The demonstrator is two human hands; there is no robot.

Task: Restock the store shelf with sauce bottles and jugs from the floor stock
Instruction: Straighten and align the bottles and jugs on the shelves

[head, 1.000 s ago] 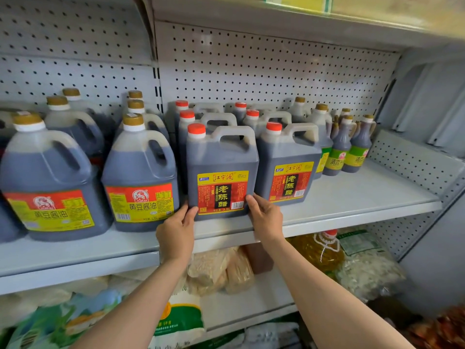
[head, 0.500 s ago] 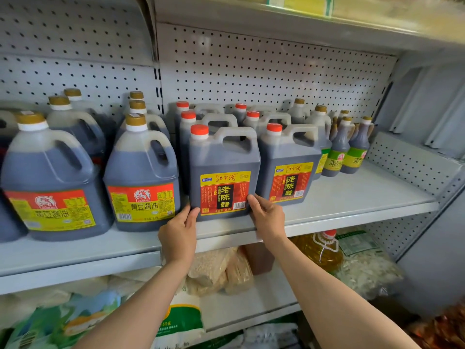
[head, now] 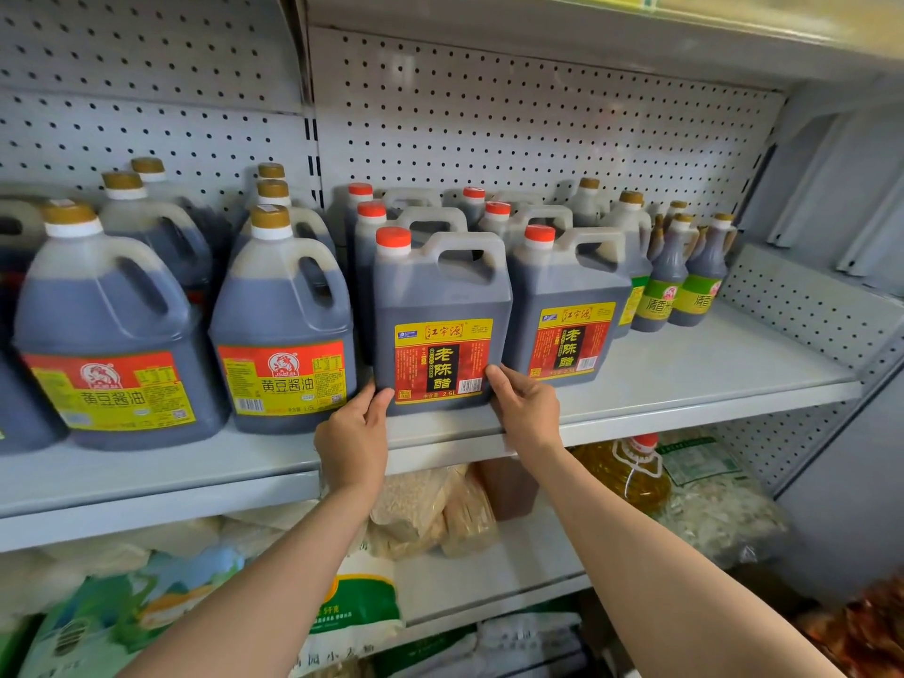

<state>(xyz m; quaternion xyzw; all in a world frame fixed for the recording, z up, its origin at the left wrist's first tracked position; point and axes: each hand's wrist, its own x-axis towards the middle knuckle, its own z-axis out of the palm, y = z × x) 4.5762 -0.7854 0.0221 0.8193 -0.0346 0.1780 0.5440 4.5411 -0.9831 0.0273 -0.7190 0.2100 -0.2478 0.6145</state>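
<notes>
A square vinegar jug (head: 440,330) with a red cap stands upright at the near edge of the grey shelf (head: 685,379), in front of a file of like jugs reaching back to the pegboard. The left hand (head: 353,435) presses against its lower left corner and the right hand (head: 528,413) against its lower right corner; the fingers of both lie fairly straight against the jug's sides and front rather than wrapped round it, so it seems to be steadied and squared, not lifted.

Just left of it stands a round soy sauce jug (head: 283,335), close enough that the left hand's fingers sit in the narrow gap between the two. Just right stands a second vinegar jug (head: 567,315), near or touching.

The likely risk is the front edge: the jug's base sits close to the lip of the shelf, and a pull toward the person could tip this heavy, full container off onto the bags below. A hard shove to the far side could knock the jugs behind it askew. Fingers could also be pinched between neighbouring jugs if it slides sideways.
</notes>
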